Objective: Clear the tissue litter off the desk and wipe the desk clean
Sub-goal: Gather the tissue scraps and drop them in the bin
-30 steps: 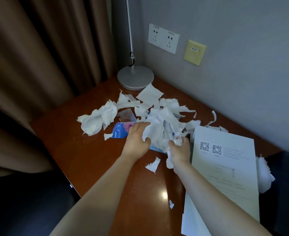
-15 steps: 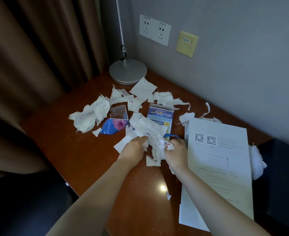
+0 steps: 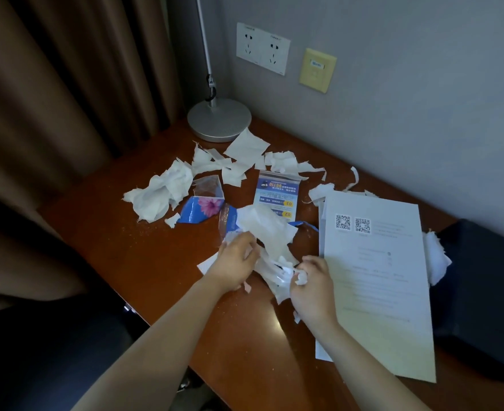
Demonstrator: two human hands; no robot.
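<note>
White tissue scraps lie strewn over the reddish wooden desk (image 3: 155, 262). A gathered bunch of tissue (image 3: 267, 232) sits between my hands near the desk's middle. My left hand (image 3: 235, 261) holds its left side with curled fingers. My right hand (image 3: 311, 280) pinches a small wad and strips at its right side. A crumpled tissue clump (image 3: 158, 192) lies at the left, and flat torn pieces (image 3: 246, 148) lie further back by the lamp. More tissue (image 3: 437, 259) pokes out beyond the paper's right edge.
A round lamp base (image 3: 219, 120) stands at the back against the wall. A blue flowered wrapper (image 3: 201, 207) and a blue printed packet (image 3: 277, 194) lie among the scraps. White paper sheets (image 3: 378, 292) cover the desk's right side, beside a dark object (image 3: 482, 292). Curtains hang left.
Both hands have dragged the tissue bunch toward me, uncovering the blue printed packet. The bunch is now tighter between my hands.
</note>
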